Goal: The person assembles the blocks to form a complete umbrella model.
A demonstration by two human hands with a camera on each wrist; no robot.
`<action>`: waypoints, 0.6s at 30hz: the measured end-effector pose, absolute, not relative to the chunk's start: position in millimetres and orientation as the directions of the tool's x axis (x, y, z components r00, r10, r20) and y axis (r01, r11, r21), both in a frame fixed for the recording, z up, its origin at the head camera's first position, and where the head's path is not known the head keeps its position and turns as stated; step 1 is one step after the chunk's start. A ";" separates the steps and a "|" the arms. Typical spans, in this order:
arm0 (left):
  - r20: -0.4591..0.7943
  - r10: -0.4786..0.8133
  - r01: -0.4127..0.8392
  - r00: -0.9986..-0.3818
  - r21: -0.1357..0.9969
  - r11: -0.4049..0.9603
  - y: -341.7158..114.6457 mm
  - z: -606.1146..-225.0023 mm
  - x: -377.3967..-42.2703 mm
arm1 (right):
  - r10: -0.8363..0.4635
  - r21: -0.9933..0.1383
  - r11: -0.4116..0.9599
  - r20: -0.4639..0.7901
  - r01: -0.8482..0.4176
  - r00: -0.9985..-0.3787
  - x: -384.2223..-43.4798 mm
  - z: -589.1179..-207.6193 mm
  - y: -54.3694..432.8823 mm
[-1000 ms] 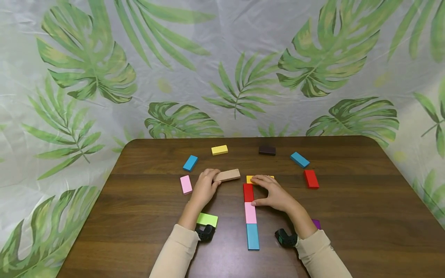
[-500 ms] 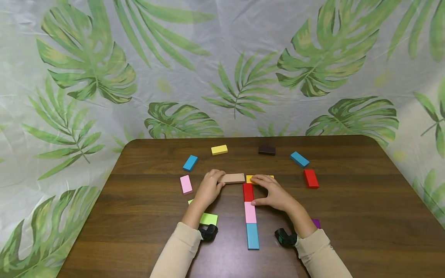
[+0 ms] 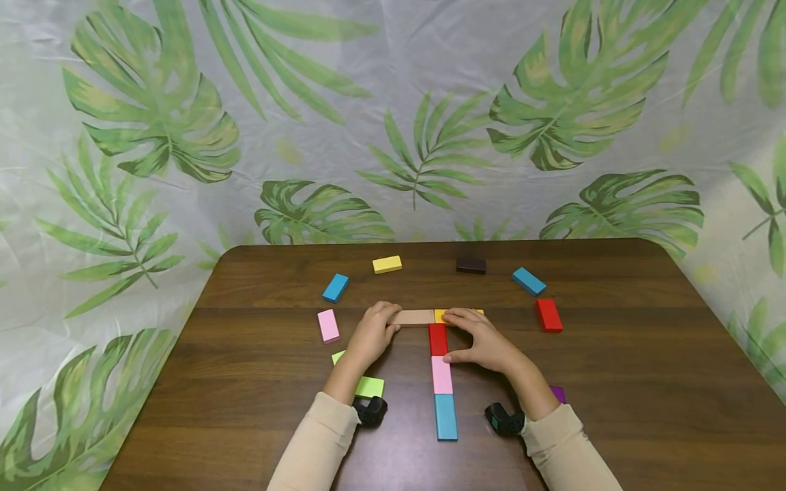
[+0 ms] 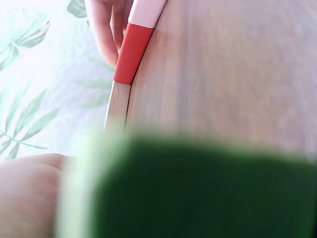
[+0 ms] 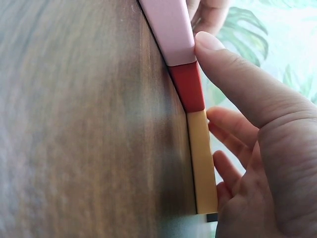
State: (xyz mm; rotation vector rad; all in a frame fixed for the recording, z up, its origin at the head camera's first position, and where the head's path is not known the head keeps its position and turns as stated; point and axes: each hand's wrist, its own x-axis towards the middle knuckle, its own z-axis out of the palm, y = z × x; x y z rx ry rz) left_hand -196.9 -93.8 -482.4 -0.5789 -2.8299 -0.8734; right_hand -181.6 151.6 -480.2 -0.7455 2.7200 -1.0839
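My left hand [image 3: 373, 334] pinches the left end of a plain wooden block [image 3: 414, 318], thumb on the near side and fingers on the far side. Its right end meets a yellow-orange block [image 3: 439, 316], partly covered by my right hand [image 3: 485, 344]. From that join a red block [image 3: 438, 339], a pink block [image 3: 441, 375] and a blue block [image 3: 446, 417] run towards me end to end, making a T. In the right wrist view, my right fingers touch the yellow-orange block [image 5: 202, 163], and the thumb touches the pink block [image 5: 171, 32].
Around the T lie a yellow block [image 3: 387, 264], a black block [image 3: 471, 265], two blue blocks, a second red block [image 3: 549, 316] and another pink block [image 3: 328, 326]. Lime blocks [image 3: 370, 387] lie partly under my left forearm; a purple block [image 3: 558, 394] shows behind my right.
The wooden block, gripped in my left hand, has slid right and straightened from a slant until its end meets the yellow-orange block. My right hand has stayed in place.
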 end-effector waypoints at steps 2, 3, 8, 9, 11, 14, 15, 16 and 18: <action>0.223 0.318 0.389 -0.921 0.521 0.760 -93.7 -482.2 -196.7 | -0.486 -0.674 0.621 0.070 -0.401 -0.871 -181.6 -480.3 151.7; 0.222 0.317 0.386 -0.922 0.521 0.761 -93.7 -482.0 -196.6 | -0.487 -0.675 0.619 0.071 -0.401 -0.871 -181.5 -480.3 151.7; 0.213 0.315 0.380 -0.925 0.523 0.763 -93.1 -482.1 -196.9 | -0.482 -0.678 0.620 0.068 -0.395 -0.873 -180.6 -479.7 151.9; 0.210 0.314 0.378 -0.926 0.523 0.764 -93.0 -481.8 -196.9 | -0.482 -0.678 0.620 0.068 -0.395 -0.874 -180.5 -479.6 151.9; 0.206 0.313 0.375 -0.927 0.521 0.767 -92.8 -481.2 -196.5 | -0.481 -0.678 0.622 0.065 -0.392 -0.874 -180.4 -479.5 151.8; 0.200 0.313 0.371 -0.929 0.522 0.768 -91.8 -478.4 -194.8 | -0.481 -0.679 0.624 0.057 -0.387 -0.875 -180.6 -479.4 151.7; 0.201 0.317 0.375 -0.927 0.522 0.766 -91.2 -477.0 -194.1 | -0.481 -0.679 0.624 0.055 -0.386 -0.875 -180.6 -479.3 151.7; 0.203 0.324 0.382 -0.924 0.522 0.763 -90.5 -475.6 -193.4 | -0.481 -0.681 0.623 0.054 -0.385 -0.875 -180.6 -479.3 151.6; 0.211 0.345 0.404 -0.915 0.518 0.754 -89.0 -473.1 -192.5 | -0.481 -0.683 0.621 0.055 -0.384 -0.875 -180.6 -479.3 151.4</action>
